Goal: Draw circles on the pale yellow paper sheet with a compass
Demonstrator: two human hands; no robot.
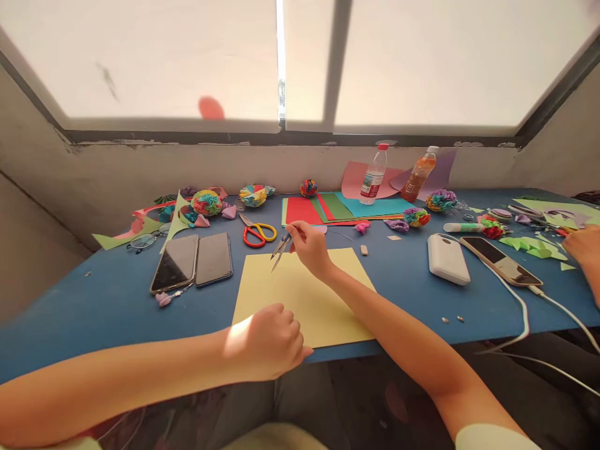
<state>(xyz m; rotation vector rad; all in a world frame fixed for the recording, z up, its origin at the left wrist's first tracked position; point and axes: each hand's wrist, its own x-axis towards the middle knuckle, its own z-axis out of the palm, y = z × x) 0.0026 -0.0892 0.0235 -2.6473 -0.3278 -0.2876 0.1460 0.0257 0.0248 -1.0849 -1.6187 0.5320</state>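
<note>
A sheet of pale yellow paper [272, 281] lies on the blue table in front of me. My right hand [309, 247] pinches the top of a metal drawing compass [280, 249] over the sheet's far part. The compass legs are slightly apart and point down to the left; whether a tip touches the paper I cannot tell. Curled into a loose fist, my left hand [272, 342] rests over the near edge of the sheet, with no object showing in it. Just beyond the paper are scissors [259, 231] with red and yellow handles, and a small eraser [364, 250] lies to its right.
Two phones [214, 258] lie left of the paper. At the back are coloured sheets [300, 210], paper flower balls [253, 195] and two bottles [372, 178]. A white power bank [447, 259] with a cable lies right, near another person's hand [585, 250].
</note>
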